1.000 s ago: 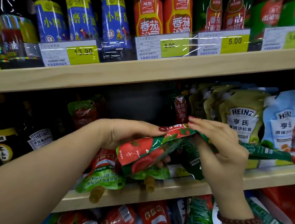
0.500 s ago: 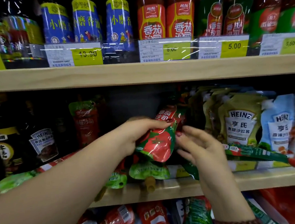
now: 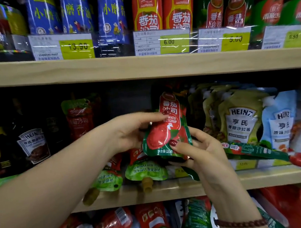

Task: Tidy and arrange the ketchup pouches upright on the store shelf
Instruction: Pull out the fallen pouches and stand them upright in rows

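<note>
The ketchup pouch (image 3: 167,130) is thin plastic film, glossy and crinkled, with bright highlights across its red and green print. The upside-down pouches (image 3: 145,170) at the front edge of the lower shelf board (image 3: 270,177) have the same shiny film, and their caps (image 3: 147,184) are smooth, dull-brown plastic. That board and the upper shelf board (image 3: 142,66) look like pale wood, matt, with faint grain. Along the upper board's front edge, paper price tags (image 3: 162,42) sit behind clear, reflective plastic. The bottles (image 3: 147,11) above wear glossy wrap labels. The bracelet (image 3: 241,223) is of dark red beads.
</note>
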